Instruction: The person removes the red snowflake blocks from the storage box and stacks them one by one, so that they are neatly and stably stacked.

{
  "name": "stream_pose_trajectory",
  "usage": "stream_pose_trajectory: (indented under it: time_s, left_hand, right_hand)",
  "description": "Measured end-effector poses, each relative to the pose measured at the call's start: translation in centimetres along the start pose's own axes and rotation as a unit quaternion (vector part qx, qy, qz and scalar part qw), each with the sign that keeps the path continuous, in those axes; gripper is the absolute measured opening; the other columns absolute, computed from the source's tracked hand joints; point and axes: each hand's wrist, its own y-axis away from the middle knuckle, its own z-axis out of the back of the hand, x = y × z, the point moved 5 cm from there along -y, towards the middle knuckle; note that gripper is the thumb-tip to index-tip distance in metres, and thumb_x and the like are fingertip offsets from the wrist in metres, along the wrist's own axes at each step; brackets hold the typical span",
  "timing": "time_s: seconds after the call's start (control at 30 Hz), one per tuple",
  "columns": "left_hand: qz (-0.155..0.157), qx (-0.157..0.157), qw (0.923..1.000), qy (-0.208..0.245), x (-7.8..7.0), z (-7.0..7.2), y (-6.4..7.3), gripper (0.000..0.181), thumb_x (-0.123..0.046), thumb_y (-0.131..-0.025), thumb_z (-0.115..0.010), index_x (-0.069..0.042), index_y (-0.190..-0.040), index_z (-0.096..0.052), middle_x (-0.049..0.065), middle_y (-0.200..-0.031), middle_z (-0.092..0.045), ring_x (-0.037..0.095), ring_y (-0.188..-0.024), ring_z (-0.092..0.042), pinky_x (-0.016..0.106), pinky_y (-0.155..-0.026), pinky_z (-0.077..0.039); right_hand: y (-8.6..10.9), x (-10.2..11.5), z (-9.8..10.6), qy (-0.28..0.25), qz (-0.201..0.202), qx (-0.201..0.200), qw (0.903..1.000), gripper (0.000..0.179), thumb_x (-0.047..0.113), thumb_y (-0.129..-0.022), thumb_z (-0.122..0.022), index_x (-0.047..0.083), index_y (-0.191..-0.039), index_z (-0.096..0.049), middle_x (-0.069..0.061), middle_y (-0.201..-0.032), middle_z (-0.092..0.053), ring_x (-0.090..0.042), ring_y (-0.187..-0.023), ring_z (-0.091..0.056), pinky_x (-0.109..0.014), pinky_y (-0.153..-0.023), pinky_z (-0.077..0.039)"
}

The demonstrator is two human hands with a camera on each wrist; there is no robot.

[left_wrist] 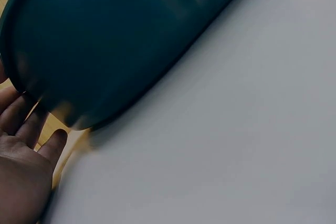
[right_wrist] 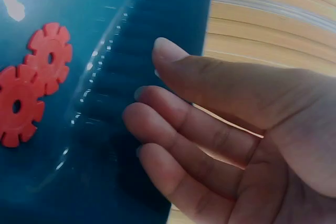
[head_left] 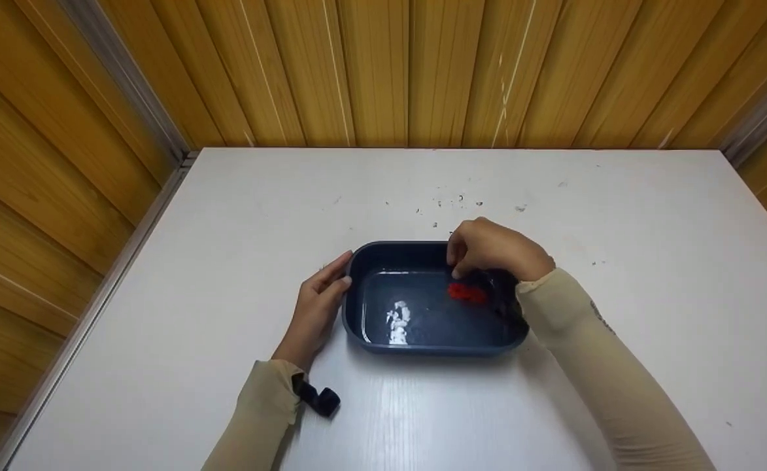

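Note:
A dark blue rectangular tray (head_left: 409,350) with rounded corners rests on the white table. In it, toward the right side, lie two red notched plastic discs (head_left: 467,293), one overlapping the other; the right wrist view shows them flat on the tray's bottom (right_wrist: 50,59). My left hand (head_left: 314,304) touches the tray's left end from outside, fingers fairly straight along the wall and thumb at the rim. Above the tray's far right part is my right hand (head_left: 494,252), its fingers loosely bent. Nothing shows between its thumb and fingers (right_wrist: 173,124).
The white table (head_left: 226,261) reaches to an orange wood-grain panel wall (head_left: 383,72) at the back, with another at the left. Small dark marks (head_left: 460,197) dot the tabletop behind the tray. A black strap (head_left: 318,396) hangs at the left wrist.

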Motion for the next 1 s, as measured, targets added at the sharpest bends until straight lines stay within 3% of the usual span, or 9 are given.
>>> stream_pose_trajectory:
  time_s: [0.2,0.43,0.87,1.0]
  left_hand:
    - [0.0,0.002,1.0,0.001,0.0,-0.1,0.1,0.049,-0.004,-0.092,-0.053,-0.002,-0.14,-0.047,0.011,-0.15,-0.042,0.019,-0.142,-0.036,0.022,-0.11,-0.038]
    - [0.0,-0.001,1.0,-0.003,0.0,-0.2,0.1,0.049,-0.004,-0.091,-0.054,-0.002,-0.14,-0.047,0.012,-0.15,-0.043,0.02,-0.141,-0.037,0.023,-0.11,-0.038]
    - [0.004,-0.001,0.9999,-0.009,-0.1,-0.5,0.2,0.049,-0.004,-0.092,-0.054,-0.003,-0.14,-0.048,0.011,-0.149,-0.043,0.02,-0.141,-0.038,0.024,-0.109,-0.039]
    - [0.004,-0.003,1.0,-0.007,-0.1,-0.4,0.2,0.049,-0.003,-0.091,-0.054,-0.002,-0.14,-0.047,0.012,-0.149,-0.043,0.021,-0.141,-0.038,0.024,-0.109,-0.039]
  right_hand:
    - [-0.2,0.0,-1.1,0.029,-0.015,0.024,0.9992,0.019,0.004,-0.071,-0.079,0.003,-0.09,-0.075,-0.006,-0.083,-0.073,-0.013,-0.071,-0.063,-0.029,-0.067,-0.054]
    - [-0.1,0.1,-1.7,0.059,-0.034,0.021,0.9975,0.019,0.002,-0.07,-0.078,0.006,-0.089,-0.076,-0.008,-0.09,-0.072,-0.02,-0.079,-0.061,-0.034,-0.068,-0.055]
    - [0.4,-0.2,-3.0,0.062,-0.079,0.056,0.9934,0.032,-0.003,-0.071,-0.075,0.007,-0.101,-0.073,-0.006,-0.088,-0.069,-0.018,-0.07,-0.063,-0.03,-0.063,-0.054]
    - [0.5,0.0,-3.1,0.078,-0.075,0.057,0.9925,0.028,-0.001,-0.071,-0.075,0.009,-0.097,-0.071,-0.004,-0.084,-0.066,-0.019,-0.069,-0.06,-0.028,-0.059,-0.051]
